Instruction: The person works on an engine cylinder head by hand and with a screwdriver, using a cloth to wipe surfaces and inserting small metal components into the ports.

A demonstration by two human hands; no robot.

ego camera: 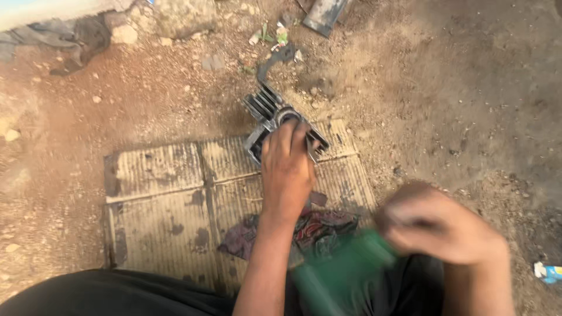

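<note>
While the left hand (287, 169) clamps the grey finned metal engine cylinder (275, 120) on the ribbed mat (158, 199), the blurred right hand (439, 225), gripping a green tool (342, 272), wants steadying.

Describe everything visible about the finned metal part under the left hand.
The finned metal part is a grey, grimy block that looks like cast metal, with rows of parallel cooling fins and a round bore showing on its top face. It lies tilted at the far edge of a ribbed, stained mat, partly over the bare dirt. The left hand presses down on its near half, fingers spread over the fins and hiding that part. A dark bent metal piece lies in the dirt just beyond it; whether they touch is unclear.
</note>
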